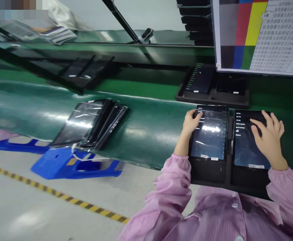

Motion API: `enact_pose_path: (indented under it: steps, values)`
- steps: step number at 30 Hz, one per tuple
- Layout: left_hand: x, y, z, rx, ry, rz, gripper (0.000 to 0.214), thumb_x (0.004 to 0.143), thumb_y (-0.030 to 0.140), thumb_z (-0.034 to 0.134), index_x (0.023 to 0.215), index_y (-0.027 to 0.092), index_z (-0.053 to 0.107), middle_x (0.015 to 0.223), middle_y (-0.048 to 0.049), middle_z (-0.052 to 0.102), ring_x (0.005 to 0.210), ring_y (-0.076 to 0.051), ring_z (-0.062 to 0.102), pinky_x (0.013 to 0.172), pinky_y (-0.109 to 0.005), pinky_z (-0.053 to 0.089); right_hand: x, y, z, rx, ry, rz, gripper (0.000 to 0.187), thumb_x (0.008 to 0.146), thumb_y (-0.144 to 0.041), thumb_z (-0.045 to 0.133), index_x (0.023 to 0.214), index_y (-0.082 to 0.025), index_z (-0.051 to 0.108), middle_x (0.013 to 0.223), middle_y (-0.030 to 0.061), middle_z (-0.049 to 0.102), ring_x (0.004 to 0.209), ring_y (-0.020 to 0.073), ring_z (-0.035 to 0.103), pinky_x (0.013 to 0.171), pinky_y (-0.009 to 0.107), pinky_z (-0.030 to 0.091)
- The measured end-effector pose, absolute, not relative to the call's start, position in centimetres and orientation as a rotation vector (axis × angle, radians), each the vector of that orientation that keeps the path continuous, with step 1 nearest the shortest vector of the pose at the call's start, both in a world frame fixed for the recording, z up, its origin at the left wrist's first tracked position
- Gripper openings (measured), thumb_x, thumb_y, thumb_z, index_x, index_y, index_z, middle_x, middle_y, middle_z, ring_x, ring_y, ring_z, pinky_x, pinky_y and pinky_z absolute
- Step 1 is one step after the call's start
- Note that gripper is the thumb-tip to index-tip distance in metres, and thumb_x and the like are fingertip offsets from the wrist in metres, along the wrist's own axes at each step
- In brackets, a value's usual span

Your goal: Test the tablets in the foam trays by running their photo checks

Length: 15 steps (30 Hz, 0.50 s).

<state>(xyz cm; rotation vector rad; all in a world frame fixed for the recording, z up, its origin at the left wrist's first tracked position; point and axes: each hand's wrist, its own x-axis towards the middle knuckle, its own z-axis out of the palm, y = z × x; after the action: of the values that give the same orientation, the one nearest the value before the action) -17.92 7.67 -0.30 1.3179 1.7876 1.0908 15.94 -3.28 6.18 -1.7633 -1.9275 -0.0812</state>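
Observation:
My left hand (192, 123) is at the upper left edge of a tablet (208, 140), its thumb over the lit screen and its other fingers bent at the rim. White menu lines and a glare streak show on that screen. To the right, a second tablet (249, 150) with a similar text menu lies in the black tray (208, 172). Over its upper right part hovers my right hand (269, 137), fingers spread and holding nothing; whether a fingertip touches the glass I cannot tell. Both tablets carry small white labels along their lower edges.
Behind stands another black tray (194, 97) with two tablets, under a color test chart (241, 33). Several wrapped tablets (86, 117) lie stacked on the green bench mat (146, 134) to the left. A blue plastic stool (58, 164) stands below the bench edge.

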Motion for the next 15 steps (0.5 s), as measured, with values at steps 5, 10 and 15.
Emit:
enact_pose_path:
  steps: [5,10,15]
  values:
    - [-18.2,7.9,-0.2,1.248,1.714,1.098,0.04,0.086,0.038,0.068,0.118,0.016,0.077,0.133,-0.0141,0.073,0.13,-0.032,0.066,0.118,-0.045,0.046,15.2,-2.0,5.0,-1.752,-1.959,-0.003,0.042,0.114,-0.044,0.04,0.126,-0.028,0.076,0.164,0.0108,0.046,0.156,0.0412,0.031,0.122,0.077,0.023]
    - [-18.5,7.5,0.0,1.241,1.661,1.114,0.041,0.081,0.032,0.068,0.118,0.016,0.077,0.132,-0.0124,0.074,0.13,-0.031,0.066,0.118,-0.043,0.046,14.8,-1.8,4.3,-1.702,-2.013,0.028,0.04,0.114,-0.043,0.04,0.128,-0.028,0.075,0.165,0.0101,0.045,0.156,0.0414,0.031,0.122,0.078,0.019]
    - [-18.7,7.4,0.1,1.244,1.663,1.113,0.04,0.08,0.026,0.068,0.116,0.015,0.078,0.13,-0.0124,0.075,0.128,-0.031,0.067,0.118,-0.042,0.046,15.0,-2.1,3.9,-1.703,-2.034,0.046,0.04,0.114,-0.044,0.041,0.126,-0.029,0.076,0.165,0.0097,0.046,0.155,0.0431,0.032,0.121,0.079,0.02]
